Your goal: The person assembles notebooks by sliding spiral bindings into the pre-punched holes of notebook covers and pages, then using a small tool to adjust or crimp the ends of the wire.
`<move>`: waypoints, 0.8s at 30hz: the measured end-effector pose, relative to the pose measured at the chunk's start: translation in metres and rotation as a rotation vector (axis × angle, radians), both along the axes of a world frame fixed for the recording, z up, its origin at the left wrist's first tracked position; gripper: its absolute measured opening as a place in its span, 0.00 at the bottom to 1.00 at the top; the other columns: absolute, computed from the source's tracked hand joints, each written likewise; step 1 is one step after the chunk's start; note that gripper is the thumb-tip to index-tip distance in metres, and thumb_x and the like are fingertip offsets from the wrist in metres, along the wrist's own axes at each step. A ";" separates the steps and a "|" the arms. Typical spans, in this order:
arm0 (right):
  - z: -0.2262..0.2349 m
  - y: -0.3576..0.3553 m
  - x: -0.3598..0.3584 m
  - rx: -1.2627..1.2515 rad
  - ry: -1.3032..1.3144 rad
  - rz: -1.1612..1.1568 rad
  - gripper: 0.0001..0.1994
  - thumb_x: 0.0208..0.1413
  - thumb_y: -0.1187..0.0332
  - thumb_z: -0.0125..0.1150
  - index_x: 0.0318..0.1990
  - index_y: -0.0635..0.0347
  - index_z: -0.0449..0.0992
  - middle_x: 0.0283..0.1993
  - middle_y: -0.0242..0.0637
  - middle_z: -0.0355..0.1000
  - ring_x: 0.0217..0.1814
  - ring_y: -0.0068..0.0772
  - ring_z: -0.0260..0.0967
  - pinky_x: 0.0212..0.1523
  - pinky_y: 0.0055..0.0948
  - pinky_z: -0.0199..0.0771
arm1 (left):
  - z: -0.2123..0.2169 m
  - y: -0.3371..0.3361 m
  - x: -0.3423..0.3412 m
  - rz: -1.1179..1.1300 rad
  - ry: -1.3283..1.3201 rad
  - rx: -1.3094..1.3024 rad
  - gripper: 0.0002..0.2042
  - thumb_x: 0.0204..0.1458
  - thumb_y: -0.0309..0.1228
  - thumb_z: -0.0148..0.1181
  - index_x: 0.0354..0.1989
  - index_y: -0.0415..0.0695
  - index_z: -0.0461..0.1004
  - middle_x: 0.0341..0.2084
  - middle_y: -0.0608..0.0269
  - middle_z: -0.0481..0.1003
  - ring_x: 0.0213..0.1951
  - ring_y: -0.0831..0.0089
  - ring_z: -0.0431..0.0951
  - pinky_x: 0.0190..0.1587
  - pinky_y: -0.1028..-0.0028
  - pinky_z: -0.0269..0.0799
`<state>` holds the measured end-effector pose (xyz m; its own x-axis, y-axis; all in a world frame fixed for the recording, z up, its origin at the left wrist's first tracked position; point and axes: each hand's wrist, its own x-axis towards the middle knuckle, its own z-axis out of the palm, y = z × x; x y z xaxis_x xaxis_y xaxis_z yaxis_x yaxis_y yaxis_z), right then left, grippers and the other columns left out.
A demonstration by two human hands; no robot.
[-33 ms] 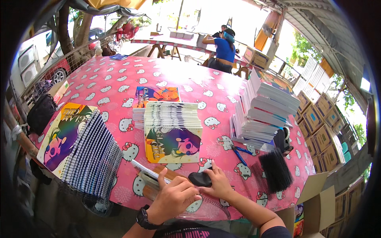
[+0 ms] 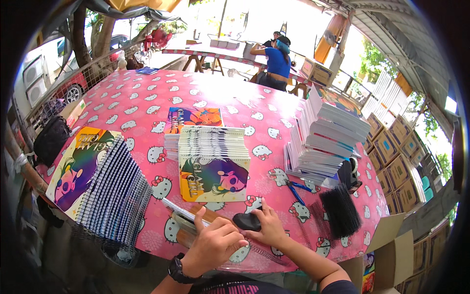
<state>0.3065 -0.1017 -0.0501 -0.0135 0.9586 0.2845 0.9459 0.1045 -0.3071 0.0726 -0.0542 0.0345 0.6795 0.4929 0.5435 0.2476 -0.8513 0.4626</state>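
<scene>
My left hand, with a black watch on its wrist, is closed on a thin notebook seen nearly edge-on over a brown wooden piece. Its index finger stretches along the notebook; the other fingers curl. Against it, my right hand has its fingers around the side of a black rounded object whose kind I cannot make out. From beneath the hands a thin wire coil trails toward the table's near edge. Whether the coil is threaded in the notebook is hidden by my fingers.
Coil-bound notebooks are stacked at left, more notebooks in the middle. At right stand a tall stack of books, blue-handled pliers, black coils and an open carton. Beyond, a person in blue sits at another table.
The loose end of the wire coil has swung slightly right and lies straighter. Both hands keep nearly the same place.
</scene>
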 end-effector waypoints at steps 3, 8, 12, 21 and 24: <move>-0.003 0.000 -0.010 0.023 -0.054 -0.078 0.32 0.38 0.47 0.68 0.50 0.55 0.71 0.62 0.70 0.53 0.58 0.65 0.59 0.55 0.52 0.63 | 0.010 -0.002 0.003 0.034 -0.115 -0.031 0.10 0.50 0.44 0.61 0.32 0.52 0.79 0.30 0.76 0.75 0.41 0.76 0.74 0.63 0.47 0.31; -0.006 -0.004 -0.021 0.028 -0.031 -0.197 0.27 0.38 0.49 0.69 0.48 0.48 0.74 0.63 0.65 0.54 0.58 0.63 0.58 0.53 0.51 0.63 | 0.008 0.001 -0.004 0.000 0.002 -0.040 0.17 0.50 0.47 0.60 0.45 0.54 0.75 0.39 0.72 0.74 0.46 0.74 0.73 0.63 0.48 0.30; -0.006 0.001 -0.024 0.026 0.018 -0.225 0.24 0.40 0.50 0.68 0.46 0.48 0.78 0.63 0.63 0.55 0.57 0.61 0.59 0.53 0.49 0.64 | -0.008 0.007 -0.006 -0.022 0.019 0.015 0.17 0.48 0.47 0.62 0.43 0.55 0.76 0.38 0.72 0.74 0.44 0.73 0.73 0.64 0.45 0.28; 0.088 -0.008 -0.018 -0.303 1.197 0.639 0.20 0.51 0.58 0.63 0.45 0.65 0.78 0.55 0.50 0.69 0.64 0.43 0.60 0.61 0.38 0.59 | 0.001 0.009 -0.017 0.228 -0.004 -0.012 0.14 0.35 0.40 0.72 0.31 0.54 0.78 0.26 0.76 0.72 0.40 0.73 0.73 0.62 0.36 0.34; 0.103 0.001 -0.017 -0.309 0.856 0.348 0.21 0.51 0.55 0.61 0.42 0.66 0.78 0.56 0.52 0.68 0.62 0.45 0.63 0.59 0.37 0.61 | 0.002 0.009 -0.020 0.228 -0.035 -0.030 0.15 0.34 0.39 0.72 0.33 0.53 0.78 0.25 0.74 0.73 0.38 0.73 0.74 0.64 0.39 0.36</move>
<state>0.2897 -0.1002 0.0526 -0.2159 0.9742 0.0664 0.3212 0.1351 -0.9373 0.0522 -0.0448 0.0368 0.5297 0.6477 0.5477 0.4148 -0.7610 0.4988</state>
